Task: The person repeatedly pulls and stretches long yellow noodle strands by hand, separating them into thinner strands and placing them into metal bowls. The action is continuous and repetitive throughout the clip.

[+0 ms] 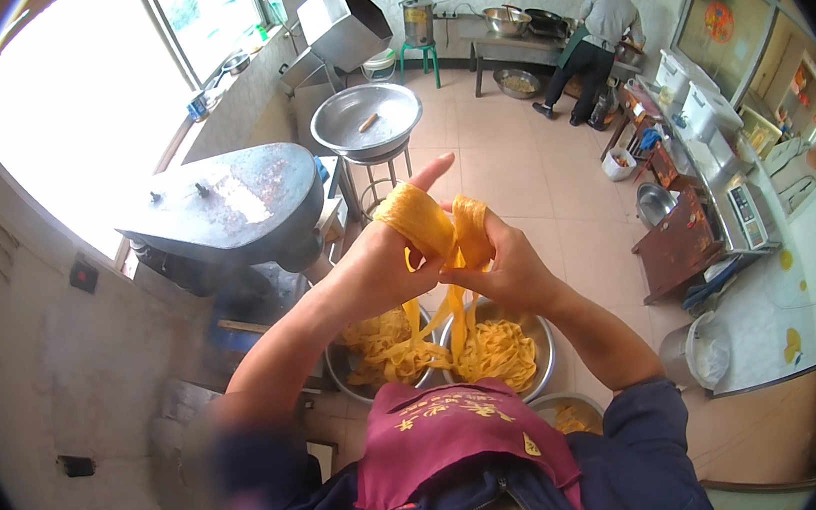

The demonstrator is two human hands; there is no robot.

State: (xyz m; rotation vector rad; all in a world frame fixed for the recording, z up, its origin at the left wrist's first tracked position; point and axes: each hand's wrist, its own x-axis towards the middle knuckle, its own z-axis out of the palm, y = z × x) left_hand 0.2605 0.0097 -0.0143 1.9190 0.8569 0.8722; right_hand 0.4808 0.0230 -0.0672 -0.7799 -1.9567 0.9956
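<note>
Left hand [379, 268]: palm side hidden; the yellow strips [430, 227] wrap over the fingers, so how many fingers sit inside the loop cannot be told.

Right hand [505, 269]: fingertips buried behind the strips.

Left bowl [340, 368] and right bowl [541, 335]: near rims covered by the maroon apron [449, 442] and the forearms. A third bowl [567, 413] shows only a sliver past the apron.

Left upper arm: blurred patch.

Grey machine [232, 210]: lower body hidden behind the left forearm.

Person at far counter [595, 42]: back turned, hands out of sight.

Small object in the round tray [364, 119]: too small to identify.

Window [81, 121]: blown out white.
</note>
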